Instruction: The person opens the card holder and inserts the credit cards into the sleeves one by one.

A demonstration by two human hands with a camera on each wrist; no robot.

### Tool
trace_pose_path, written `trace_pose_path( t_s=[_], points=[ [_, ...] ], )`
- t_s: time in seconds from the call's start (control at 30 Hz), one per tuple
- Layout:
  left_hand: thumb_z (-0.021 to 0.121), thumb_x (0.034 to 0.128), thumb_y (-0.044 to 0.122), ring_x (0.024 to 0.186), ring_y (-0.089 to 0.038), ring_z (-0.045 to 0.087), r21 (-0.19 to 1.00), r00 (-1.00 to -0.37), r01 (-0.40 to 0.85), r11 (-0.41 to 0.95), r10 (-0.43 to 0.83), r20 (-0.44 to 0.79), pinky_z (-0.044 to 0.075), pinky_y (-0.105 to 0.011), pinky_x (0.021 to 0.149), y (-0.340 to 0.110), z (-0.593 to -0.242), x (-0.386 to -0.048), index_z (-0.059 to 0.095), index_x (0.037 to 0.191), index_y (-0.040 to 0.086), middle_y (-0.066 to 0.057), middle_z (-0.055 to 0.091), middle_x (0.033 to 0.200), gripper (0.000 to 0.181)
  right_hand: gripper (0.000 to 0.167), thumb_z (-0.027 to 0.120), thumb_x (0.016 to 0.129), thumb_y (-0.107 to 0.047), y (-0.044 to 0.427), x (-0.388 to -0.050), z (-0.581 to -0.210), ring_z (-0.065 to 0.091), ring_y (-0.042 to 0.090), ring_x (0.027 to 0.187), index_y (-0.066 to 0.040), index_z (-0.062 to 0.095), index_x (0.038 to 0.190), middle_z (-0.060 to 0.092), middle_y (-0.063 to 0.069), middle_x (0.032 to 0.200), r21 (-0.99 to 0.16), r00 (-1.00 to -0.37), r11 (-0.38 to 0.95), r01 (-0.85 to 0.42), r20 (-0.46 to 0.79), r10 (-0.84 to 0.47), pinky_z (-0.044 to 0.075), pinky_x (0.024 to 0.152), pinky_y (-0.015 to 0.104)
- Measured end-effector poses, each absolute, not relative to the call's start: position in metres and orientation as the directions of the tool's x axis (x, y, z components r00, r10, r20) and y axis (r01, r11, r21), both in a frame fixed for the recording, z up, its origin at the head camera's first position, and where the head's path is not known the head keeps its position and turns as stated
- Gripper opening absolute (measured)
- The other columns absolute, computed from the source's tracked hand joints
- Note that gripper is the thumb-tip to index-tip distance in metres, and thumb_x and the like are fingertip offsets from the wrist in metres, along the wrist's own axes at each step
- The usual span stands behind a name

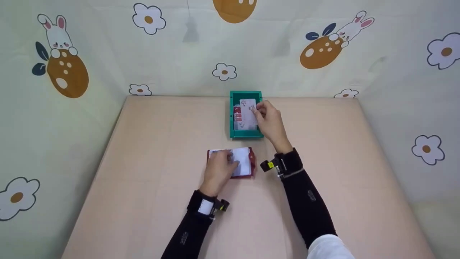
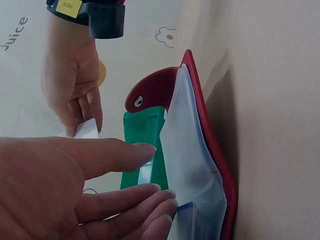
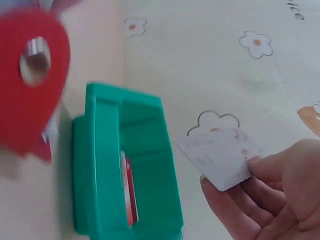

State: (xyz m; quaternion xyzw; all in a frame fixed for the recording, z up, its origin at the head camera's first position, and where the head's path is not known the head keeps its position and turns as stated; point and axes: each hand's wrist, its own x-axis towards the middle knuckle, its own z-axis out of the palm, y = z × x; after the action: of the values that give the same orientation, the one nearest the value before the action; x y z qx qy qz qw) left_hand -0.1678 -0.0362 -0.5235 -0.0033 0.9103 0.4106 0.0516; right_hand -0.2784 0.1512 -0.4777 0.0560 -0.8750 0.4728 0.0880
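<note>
My right hand [image 1: 271, 124] pinches a white card [image 3: 220, 155] between thumb and fingers, above the green box [image 3: 107, 165]. Inside the box lie red and white cards [image 3: 131, 192]. Nearer to me, a red card holder [image 1: 252, 162] lies spread on the table with clear, whitish sleeves [image 2: 187, 145] on top. My left hand [image 1: 219, 171] is over the left part of the holder; in the left wrist view its thumb and fingers are apart beside the sleeves, with nothing between them.
The green box stands at the back edge of the light wooden table [image 1: 161, 144]. Behind and beside the table hangs a pale cloth [image 1: 107, 54] printed with rabbits and flowers. A snap button [image 2: 138, 101] shows on the holder's flap.
</note>
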Motion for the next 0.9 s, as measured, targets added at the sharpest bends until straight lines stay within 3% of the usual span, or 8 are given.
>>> trace_pose_path(
  t_s=[0.13, 0.27, 0.5, 0.73, 0.9],
  points=[
    [0.089, 0.0901, 0.021, 0.101, -0.031, 0.078, 0.673, -0.997, -0.031, 0.739, 0.028, -0.076, 0.065, -0.046, 0.090, -0.024, -0.524, -0.165, 0.075, 0.121, -0.007, -0.020, 0.080, 0.110, 0.044, 0.018, 0.064, 0.110, -0.018, 0.147, -0.266, -0.485, 0.060, 0.017, 0.070, -0.002, 0.064, 0.116, 0.079, 0.020, 0.096, -0.887, -0.986, 0.442, -0.137, 0.165, 0.026, 0.044, 0.060, 0.022],
    [0.096, 0.0826, 0.031, 0.101, -0.034, 0.078, 0.579, -0.999, -0.019, 0.815, 0.009, -0.044, 0.066, -0.046, 0.088, -0.010, -0.526, -0.161, 0.073, 0.119, -0.008, -0.022, 0.078, 0.112, 0.059, 0.017, 0.065, 0.109, -0.017, 0.144, -0.259, -0.493, 0.066, 0.018, 0.076, -0.002, 0.065, 0.116, 0.080, 0.020, 0.100, -0.916, -0.992, 0.390, -0.091, 0.119, 0.047, 0.049, 0.061, 0.019],
    [0.103, 0.0684, 0.048, 0.102, -0.037, 0.075, 0.449, -0.999, -0.049, 0.892, -0.046, -0.017, 0.065, -0.049, 0.082, 0.006, -0.532, -0.155, 0.071, 0.121, -0.011, -0.023, 0.071, 0.115, 0.086, 0.018, 0.065, 0.109, -0.018, 0.144, -0.256, -0.503, 0.066, 0.016, 0.079, -0.002, 0.065, 0.118, 0.079, 0.020, 0.103, -0.923, -0.996, 0.382, -0.050, 0.075, 0.051, 0.048, 0.062, 0.021],
    [0.099, 0.0707, 0.049, 0.108, -0.036, 0.075, 0.404, -0.998, -0.066, 0.912, -0.064, -0.019, 0.066, -0.046, 0.088, 0.011, -0.537, -0.156, 0.071, 0.123, -0.010, -0.023, 0.071, 0.122, 0.084, 0.019, 0.065, 0.109, -0.018, 0.144, -0.256, -0.506, 0.064, 0.016, 0.079, -0.003, 0.065, 0.120, 0.078, 0.018, 0.103, -0.920, -0.997, 0.388, -0.050, 0.068, 0.033, 0.047, 0.063, 0.022],
    [0.102, 0.0675, 0.043, 0.101, -0.036, 0.075, 0.406, -0.996, -0.053, 0.912, -0.077, 0.044, 0.066, -0.047, 0.083, 0.009, -0.539, -0.156, 0.074, 0.116, -0.009, -0.021, 0.072, 0.113, 0.076, 0.018, 0.066, 0.109, -0.017, 0.146, -0.256, -0.508, 0.063, 0.015, 0.078, -0.001, 0.066, 0.118, 0.078, 0.019, 0.100, -0.914, -0.996, 0.400, -0.072, 0.087, 0.019, 0.046, 0.062, 0.021]
  ],
)
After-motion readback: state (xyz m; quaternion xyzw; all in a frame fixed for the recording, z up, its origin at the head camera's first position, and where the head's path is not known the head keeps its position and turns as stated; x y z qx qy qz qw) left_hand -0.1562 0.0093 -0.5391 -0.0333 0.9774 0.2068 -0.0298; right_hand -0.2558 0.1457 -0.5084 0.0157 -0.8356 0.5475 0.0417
